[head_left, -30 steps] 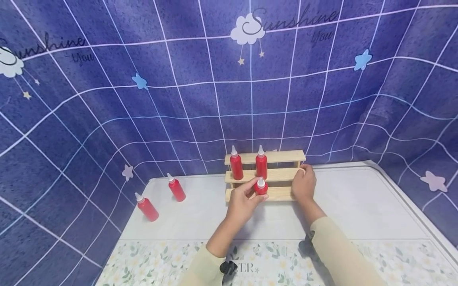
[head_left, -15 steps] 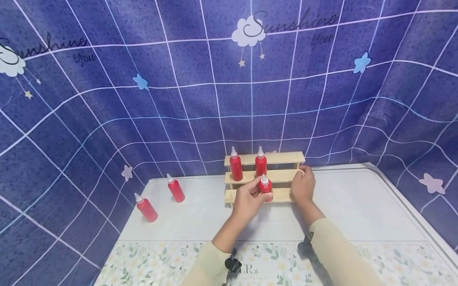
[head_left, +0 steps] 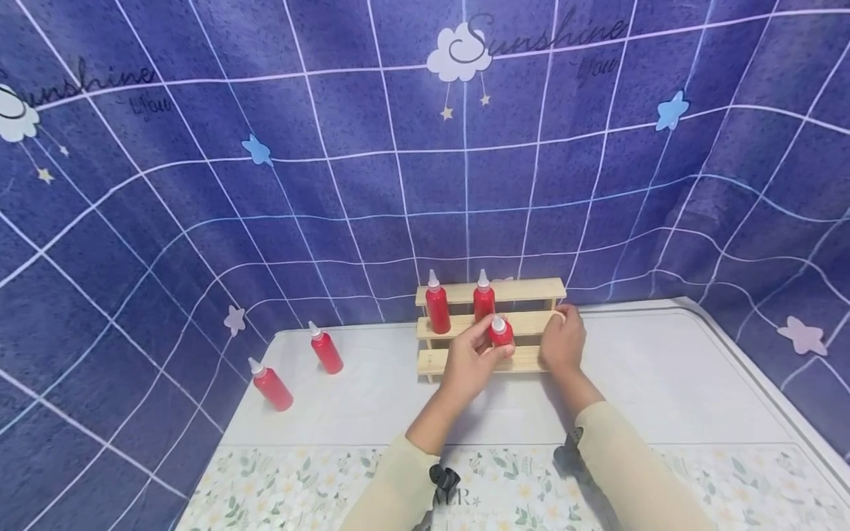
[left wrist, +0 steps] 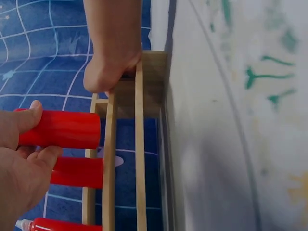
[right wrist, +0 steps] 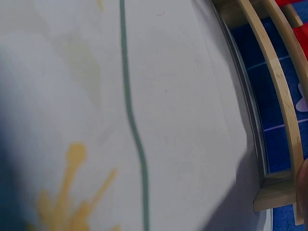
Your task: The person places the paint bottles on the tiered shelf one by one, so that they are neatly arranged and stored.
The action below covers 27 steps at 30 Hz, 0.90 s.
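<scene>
Gripping, with the bent fingers (left wrist: 46, 156) of the left hand (head_left: 468, 366), a red bottle (head_left: 502, 335) with a white tip. Gripping too, with the right hand (head_left: 563, 341), the right end of a little wooden rack (head_left: 527, 290), most likely to stop any wobble, but with some fingertips hidden from sight. Holding the red bottle just in front of the middle shelf (head_left: 531, 324), left of the right hand, and maybe tipped a bit toward the front. Very close to that shelf in the left wrist view, but hard to tell touching from a small gap. Already standing upright on the middle shelf: a first bottle (head_left: 437, 310) at the left end, and a second bottle (head_left: 484, 299) just left of the held one, partly behind the left hand. Off to the left on the white worktop (head_left: 372, 383): a near bottle (head_left: 272, 389) and a far bottle (head_left: 327, 352), well apart from the rack. By the look of things, now at the step of putting the red bottle in the row, and not yet letting go. For the next move, probably best to line up the red bottle over the bit of shelf beside the second bottle, set the bottom down flat, and only then loosen the left fingers. Best to go gently too, for fear of knocking the second bottle over.
</scene>
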Each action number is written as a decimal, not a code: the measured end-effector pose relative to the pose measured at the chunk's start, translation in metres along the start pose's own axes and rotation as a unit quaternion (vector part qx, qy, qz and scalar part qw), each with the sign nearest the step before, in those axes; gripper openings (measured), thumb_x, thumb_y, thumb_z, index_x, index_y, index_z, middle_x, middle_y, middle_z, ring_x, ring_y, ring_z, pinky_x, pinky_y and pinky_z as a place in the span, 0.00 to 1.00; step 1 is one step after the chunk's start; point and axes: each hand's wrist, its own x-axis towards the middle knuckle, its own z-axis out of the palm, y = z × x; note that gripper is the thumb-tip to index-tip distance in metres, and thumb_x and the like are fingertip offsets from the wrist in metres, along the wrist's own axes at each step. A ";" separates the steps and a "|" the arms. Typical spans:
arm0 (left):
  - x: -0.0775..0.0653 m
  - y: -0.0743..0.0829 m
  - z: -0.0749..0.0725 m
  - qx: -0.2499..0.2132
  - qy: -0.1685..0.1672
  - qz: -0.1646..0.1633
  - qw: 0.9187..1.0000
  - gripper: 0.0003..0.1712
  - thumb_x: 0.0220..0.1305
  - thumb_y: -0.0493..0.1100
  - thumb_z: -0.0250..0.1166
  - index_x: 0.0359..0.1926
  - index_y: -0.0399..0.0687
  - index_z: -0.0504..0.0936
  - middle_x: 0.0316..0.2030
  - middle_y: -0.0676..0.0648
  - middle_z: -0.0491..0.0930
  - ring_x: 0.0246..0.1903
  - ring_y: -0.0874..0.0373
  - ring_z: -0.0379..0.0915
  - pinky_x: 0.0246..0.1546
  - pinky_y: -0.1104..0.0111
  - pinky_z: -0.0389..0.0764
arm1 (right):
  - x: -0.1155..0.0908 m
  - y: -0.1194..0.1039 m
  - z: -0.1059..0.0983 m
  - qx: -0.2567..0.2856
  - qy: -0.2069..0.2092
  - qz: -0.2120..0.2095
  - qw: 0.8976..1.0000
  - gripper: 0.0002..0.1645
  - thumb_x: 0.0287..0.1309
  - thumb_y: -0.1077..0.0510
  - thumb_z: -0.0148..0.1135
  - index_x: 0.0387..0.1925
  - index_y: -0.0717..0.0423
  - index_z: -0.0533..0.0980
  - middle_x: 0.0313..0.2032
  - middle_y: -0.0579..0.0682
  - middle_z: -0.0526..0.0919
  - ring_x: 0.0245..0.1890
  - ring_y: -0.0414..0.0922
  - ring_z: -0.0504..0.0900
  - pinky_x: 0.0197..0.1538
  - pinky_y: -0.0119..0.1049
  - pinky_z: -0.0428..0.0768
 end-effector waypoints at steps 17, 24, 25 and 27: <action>0.025 0.002 0.020 -0.025 -0.003 0.025 0.999 0.37 0.59 0.27 0.75 0.70 0.38 0.78 0.67 0.41 0.82 0.69 0.50 0.77 0.65 0.69 0.81 | 0.001 -0.004 0.000 -0.001 0.013 -0.009 1.000 0.23 0.70 0.59 0.40 0.56 0.65 0.76 0.56 0.71 0.81 0.62 0.69 0.78 0.68 0.63 0.73; 0.030 0.002 0.029 -0.029 -0.011 0.023 0.999 0.36 0.60 0.26 0.73 0.70 0.36 0.77 0.66 0.38 0.82 0.68 0.47 0.79 0.64 0.63 0.83 | -0.002 -0.006 -0.003 -0.003 0.004 -0.009 1.000 0.23 0.70 0.60 0.41 0.56 0.66 0.75 0.57 0.71 0.81 0.63 0.69 0.77 0.69 0.63 0.73; 0.030 0.002 0.030 -0.030 -0.012 0.024 0.999 0.35 0.60 0.25 0.73 0.70 0.35 0.77 0.66 0.37 0.82 0.67 0.46 0.79 0.64 0.61 0.84 | -0.002 -0.006 -0.003 -0.005 0.004 -0.009 1.000 0.23 0.70 0.60 0.41 0.56 0.66 0.75 0.57 0.71 0.81 0.63 0.70 0.77 0.70 0.63 0.73; 0.031 0.000 0.032 -0.032 -0.014 0.027 0.999 0.35 0.60 0.25 0.73 0.69 0.35 0.77 0.65 0.36 0.82 0.67 0.46 0.80 0.63 0.60 0.85 | -0.003 -0.005 -0.004 -0.007 0.003 -0.011 1.000 0.23 0.70 0.60 0.40 0.56 0.67 0.75 0.57 0.72 0.81 0.63 0.70 0.77 0.69 0.63 0.73</action>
